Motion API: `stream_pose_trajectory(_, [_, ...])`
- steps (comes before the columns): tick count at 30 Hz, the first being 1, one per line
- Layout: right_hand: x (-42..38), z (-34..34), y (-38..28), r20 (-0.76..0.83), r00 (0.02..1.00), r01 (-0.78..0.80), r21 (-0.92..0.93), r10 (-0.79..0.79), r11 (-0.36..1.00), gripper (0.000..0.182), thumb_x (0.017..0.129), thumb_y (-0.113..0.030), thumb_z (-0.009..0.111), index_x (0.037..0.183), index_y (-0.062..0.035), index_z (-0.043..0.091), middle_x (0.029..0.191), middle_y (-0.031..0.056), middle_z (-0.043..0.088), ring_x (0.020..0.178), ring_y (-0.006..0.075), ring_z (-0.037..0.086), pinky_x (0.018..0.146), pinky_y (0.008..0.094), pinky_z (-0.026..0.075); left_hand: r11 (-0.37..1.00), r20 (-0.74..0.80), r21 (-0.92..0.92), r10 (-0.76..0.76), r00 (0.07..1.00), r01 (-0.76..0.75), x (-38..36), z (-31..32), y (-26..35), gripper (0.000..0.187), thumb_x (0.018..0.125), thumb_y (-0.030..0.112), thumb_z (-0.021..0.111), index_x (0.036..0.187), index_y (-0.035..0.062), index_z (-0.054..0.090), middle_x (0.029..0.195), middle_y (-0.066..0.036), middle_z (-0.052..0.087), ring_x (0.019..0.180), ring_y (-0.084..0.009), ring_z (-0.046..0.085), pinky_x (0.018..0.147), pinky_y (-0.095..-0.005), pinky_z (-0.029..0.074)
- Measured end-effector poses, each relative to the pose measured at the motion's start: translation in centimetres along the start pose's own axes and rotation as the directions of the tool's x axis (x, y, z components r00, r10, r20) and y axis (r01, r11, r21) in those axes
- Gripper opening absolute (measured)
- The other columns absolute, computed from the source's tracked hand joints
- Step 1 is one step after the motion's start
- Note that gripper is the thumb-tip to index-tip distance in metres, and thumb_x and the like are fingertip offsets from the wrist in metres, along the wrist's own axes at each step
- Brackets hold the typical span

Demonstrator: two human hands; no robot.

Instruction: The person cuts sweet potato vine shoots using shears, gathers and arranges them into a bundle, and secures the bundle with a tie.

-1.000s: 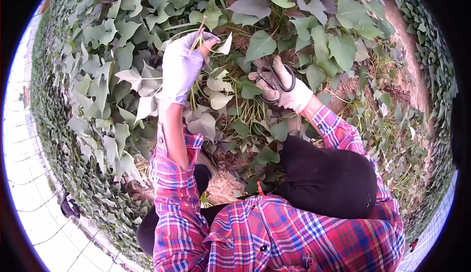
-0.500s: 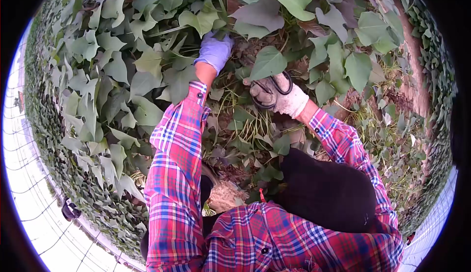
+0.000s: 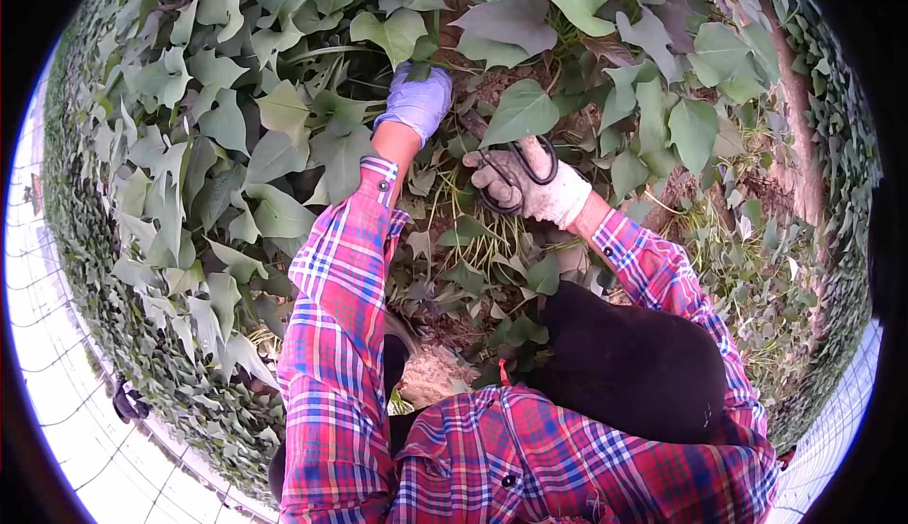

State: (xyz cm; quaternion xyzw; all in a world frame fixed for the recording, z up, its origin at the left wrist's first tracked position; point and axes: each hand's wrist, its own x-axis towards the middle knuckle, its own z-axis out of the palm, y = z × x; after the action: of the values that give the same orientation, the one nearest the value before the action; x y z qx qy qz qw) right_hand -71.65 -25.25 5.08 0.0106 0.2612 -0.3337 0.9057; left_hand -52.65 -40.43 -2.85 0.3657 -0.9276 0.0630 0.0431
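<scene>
My left hand [image 3: 418, 101], in a pale purple glove, reaches in among the leafy vines. Its back is rounded and the fingers curl downward, closed; leaves and the hand itself hide what they grip. To its right, my right hand [image 3: 541, 193] wears a dirty white glove and is closed on scissors [image 3: 554, 163] with black loop handles. The blades point up and left toward my left hand, partly behind a broad green leaf [image 3: 521, 113]. Thin pale green stems [image 3: 478, 252] lie below both hands.
Dense heart-shaped leaves [image 3: 274, 160] fill the left side and top. Bare soil [image 3: 799, 146] shows at the right. My black-clad knee [image 3: 634, 363] sits below my right arm. Wire mesh [image 3: 71, 410] over a pale surface lies at the far left.
My right hand and the scissors have shifted slightly left, and the blades show more beside the broad leaf. My left hand has moved a little, with leaves around it stirring.
</scene>
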Motion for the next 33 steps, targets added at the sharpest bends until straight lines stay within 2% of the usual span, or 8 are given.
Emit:
stream_pose_trajectory(3, [0.2, 0.1, -0.1, -0.012, 1.0, 0.028, -0.067, -0.029, 0.997, 0.077, 0.085, -0.066, 0.046, 0.117, 0.0041, 0.048, 0.083, 0.0065, 0.056, 0.06, 0.0082, 0.051, 0.052, 0.0165, 0.043, 0.856, -0.088, 0.49, 0.239, 0.967, -0.166, -0.5, 1.9, -0.6, 0.01, 0.078, 0.009, 0.051, 0.079, 0.0054, 0.059, 0.07, -0.013, 0.063, 0.069, -0.031, 0.062, 0.074, -0.0463, 0.048])
stream_pose_trajectory(5, [0.6, -1.0, 0.1, 0.012, 0.998, 0.058, -0.119, -0.058, 0.991, 0.077, 0.086, -0.066, 0.046, 0.117, 0.0042, 0.048, 0.08, 0.0054, 0.056, 0.058, 0.0075, 0.05, 0.05, 0.0162, 0.042, 1.0, 0.203, -0.001, 0.002, 0.979, -0.002, -0.6, -0.6, 0.5, 0.018, 0.082, 0.012, 0.049, 0.096, 0.0042, 0.058, 0.088, -0.016, 0.063, 0.088, -0.0347, 0.062, 0.086, -0.0502, 0.046])
stream_pose_trajectory(11, [1.3, -3.4, 0.1, 0.055, 0.998, 0.033, -0.2, -0.022, 0.979, 0.066, 0.09, -0.058, 0.047, 0.108, 0.0053, 0.054, 0.065, -0.0001, 0.053, 0.041, 0.0043, 0.042, 0.035, 0.0168, 0.03, 0.99, 0.435, -0.08, -0.073, 0.898, 0.119, -0.6, -3.0, 0.7, 0.017, 0.081, 0.015, 0.05, 0.095, 0.0064, 0.058, 0.082, -0.015, 0.065, 0.076, -0.0335, 0.064, 0.087, -0.0546, 0.043])
stream_pose_trajectory(18, [-1.7, -1.3, 1.0, -0.028, 0.993, 0.09, -0.426, -0.113, 0.9, 0.065, 0.09, -0.058, 0.047, 0.104, 0.0042, 0.055, 0.063, -0.0005, 0.054, 0.042, 0.0037, 0.044, 0.035, 0.0162, 0.032, 0.938, 0.116, -0.296, -0.153, 0.981, 0.181, -3.2, -10.4, -0.1, 0.019, 0.086, 0.022, 0.054, 0.094, 0.0075, 0.063, 0.083, -0.015, 0.064, 0.078, -0.0347, 0.062, 0.08, -0.053, 0.044])
stream_pose_trajectory(21, [-3.3, -1.6, 1.5, -0.088, 0.991, 0.081, -0.216, -0.102, 0.973, 0.066, 0.088, -0.06, 0.05, 0.109, 0.0025, 0.053, 0.066, 0.0006, 0.055, 0.048, 0.0041, 0.047, 0.043, 0.0171, 0.037, 0.624, 0.111, -0.634, -0.512, 0.852, 0.458, -7.7, -16.8, -3.8, 0.025, 0.094, 0.023, 0.052, 0.105, 0.001, 0.058, 0.073, -0.011, 0.061, 0.071, -0.0255, 0.063, 0.058, -0.0325, 0.046])
stream_pose_trajectory(22, [-4.2, -2.4, 1.8, -0.12, 0.983, 0.11, -0.218, -0.139, 0.97, 0.065, 0.088, -0.059, 0.05, 0.11, 0.0023, 0.053, 0.066, 0.0013, 0.055, 0.048, 0.0045, 0.048, 0.043, 0.0167, 0.038, 0.014, 0.366, -0.869, -0.655, 0.661, 0.495, -9.0, -21.8, -4.4, 0.027, 0.096, 0.024, 0.051, 0.108, 0.0003, 0.056, 0.071, -0.004, 0.056, 0.069, -0.0159, 0.062, 0.056, -0.0269, 0.046])
stream_pose_trajectory(30, [-11.0, -3.9, 4.4, -0.228, 0.956, 0.155, -0.147, -0.186, 0.977, 0.059, 0.088, -0.055, 0.053, 0.107, 0.0015, 0.054, 0.071, 0.0052, 0.058, 0.049, 0.0062, 0.051, 0.04, 0.0156, 0.042, 0.187, -0.138, -0.915, -0.978, 0.158, 0.357, -23.1, -39.7, -4.2, 0.035, 0.094, 0.033, 0.056, 0.105, 0.0004, 0.059, 0.078, -0.001, 0.054, 0.068, -0.0119, 0.054, 0.061, -0.0237, 0.046])
stream_pose_trajectory(33, [-13.5, -3.8, 5.1, -0.226, 0.952, 0.166, -0.186, -0.207, 0.968, 0.058, 0.088, -0.054, 0.053, 0.106, 0.0009, 0.054, 0.07, 0.0049, 0.058, 0.049, 0.0063, 0.051, 0.04, 0.016, 0.041, 0.241, -0.164, -0.929, -0.948, 0.273, 0.279, -23.5, -42.5, -2.0, 0.03, 0.091, 0.027, 0.06, 0.107, 0.0026, 0.059, 0.082, -0.001, 0.058, 0.069, -0.0122, 0.057, 0.062, -0.0226, 0.046])
